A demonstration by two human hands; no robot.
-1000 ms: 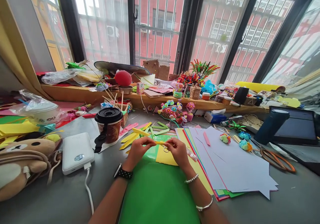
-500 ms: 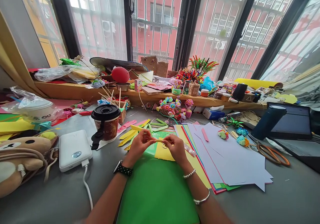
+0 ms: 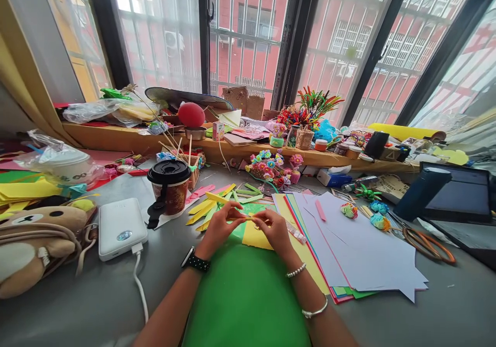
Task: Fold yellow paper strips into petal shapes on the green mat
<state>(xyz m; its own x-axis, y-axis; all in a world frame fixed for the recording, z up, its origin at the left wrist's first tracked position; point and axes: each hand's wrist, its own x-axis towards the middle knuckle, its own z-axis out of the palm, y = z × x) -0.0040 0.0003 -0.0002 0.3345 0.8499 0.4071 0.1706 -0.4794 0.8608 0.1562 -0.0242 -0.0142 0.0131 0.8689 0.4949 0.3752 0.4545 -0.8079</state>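
Between my two hands is a small strip of yellow paper [image 3: 250,217], mostly covered by the fingers. My left hand [image 3: 222,223] pinches its left end and my right hand [image 3: 273,226] pinches the right end, the fingertips almost meeting. Below them lies a sheet of yellow paper [image 3: 257,237] on a green mat [image 3: 248,290]. Just beyond my left hand, folded yellow paper strips [image 3: 201,210] are fanned out beside green strips [image 3: 248,199] and pink ones [image 3: 200,192].
To the right lies a stack of white paper [image 3: 360,249] with coloured sheets beneath. A lidded coffee cup [image 3: 176,192], a white power bank [image 3: 122,228] and a plush bear [image 3: 42,243] stand left. Paper flowers [image 3: 269,166], scissors [image 3: 428,243] and a dark blue bottle [image 3: 422,192] lie farther off.
My fingertips have come closer together, so less of the yellow strip shows between them. The whole view has shifted slightly, with things appearing farther right.
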